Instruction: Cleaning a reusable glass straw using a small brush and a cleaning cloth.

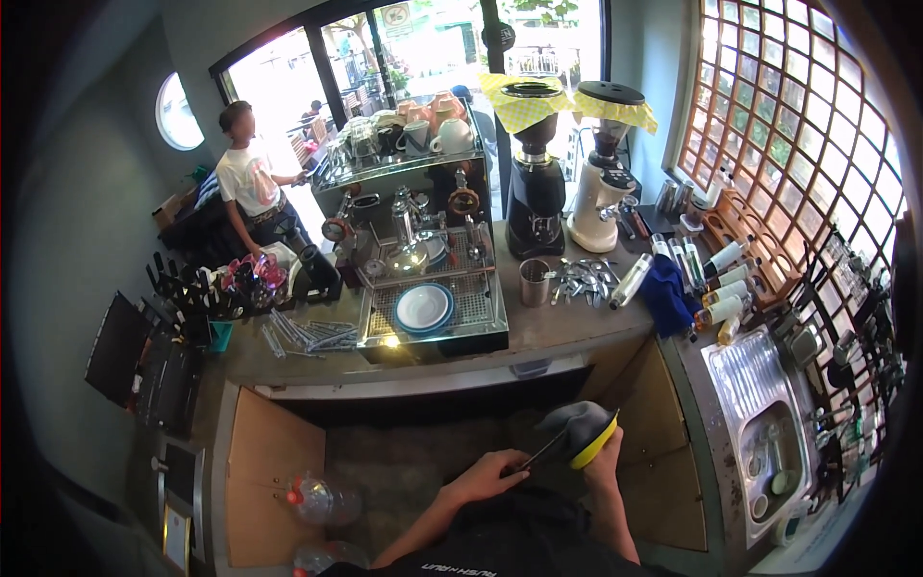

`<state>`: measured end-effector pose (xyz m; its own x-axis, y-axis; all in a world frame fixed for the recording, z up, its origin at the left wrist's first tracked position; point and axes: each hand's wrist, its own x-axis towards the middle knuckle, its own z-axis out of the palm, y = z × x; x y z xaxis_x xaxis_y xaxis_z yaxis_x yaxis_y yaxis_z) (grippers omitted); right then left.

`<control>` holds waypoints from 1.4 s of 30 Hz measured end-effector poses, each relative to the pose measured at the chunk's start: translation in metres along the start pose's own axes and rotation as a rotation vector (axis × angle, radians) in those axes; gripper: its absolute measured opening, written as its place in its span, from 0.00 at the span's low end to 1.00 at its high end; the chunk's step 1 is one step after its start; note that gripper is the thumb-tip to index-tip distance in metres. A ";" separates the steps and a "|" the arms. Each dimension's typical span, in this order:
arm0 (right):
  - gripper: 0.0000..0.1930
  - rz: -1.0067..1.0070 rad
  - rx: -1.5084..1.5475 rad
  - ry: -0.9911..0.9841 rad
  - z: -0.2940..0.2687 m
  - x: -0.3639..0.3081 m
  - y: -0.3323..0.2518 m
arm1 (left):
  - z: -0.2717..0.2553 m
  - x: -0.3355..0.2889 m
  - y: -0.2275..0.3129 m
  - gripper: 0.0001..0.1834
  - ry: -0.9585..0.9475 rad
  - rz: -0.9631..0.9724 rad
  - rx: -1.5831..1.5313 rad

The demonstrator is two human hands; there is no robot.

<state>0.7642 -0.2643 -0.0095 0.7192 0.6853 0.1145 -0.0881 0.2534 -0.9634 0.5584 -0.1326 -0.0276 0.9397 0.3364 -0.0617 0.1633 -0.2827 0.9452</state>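
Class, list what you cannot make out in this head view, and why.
All in the head view:
Right hand: some fingers hidden behind the dark yellow-rimmed object.
Thin dark strip: one end covered by the left hand.
Lower clear bottle: cut off by the bottom edge.

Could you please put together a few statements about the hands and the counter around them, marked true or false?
1. The right hand holds a grey item with a yellow edge. True.
2. The left hand is empty. False: it holds a slim dark strip, possibly part of that item.
3. A yellow checked cloth hangs around the top of the black grinder. True.
4. The white dish lies in the sink. False: it is on the coffee machine's tray.
5. The blue cloth lies beside bottles. True.
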 end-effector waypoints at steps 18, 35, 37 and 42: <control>0.16 0.086 0.082 0.357 0.022 -0.011 -0.008 | -0.003 0.023 0.005 0.11 -0.005 0.098 -0.055; 0.28 0.058 0.048 0.246 0.005 -0.012 0.028 | 0.005 0.024 -0.009 0.10 0.016 0.113 -0.065; 0.27 0.049 0.031 0.252 0.010 -0.011 0.022 | 0.005 0.029 -0.017 0.12 -0.045 0.143 0.063; 0.23 0.022 0.039 0.179 0.010 -0.004 0.018 | 0.003 0.029 -0.015 0.12 -0.057 0.127 0.032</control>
<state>0.7531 -0.2555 -0.0253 0.8277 0.5594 0.0447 -0.1296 0.2681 -0.9546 0.5840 -0.1216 -0.0443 0.9688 0.2447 0.0387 0.0506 -0.3483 0.9360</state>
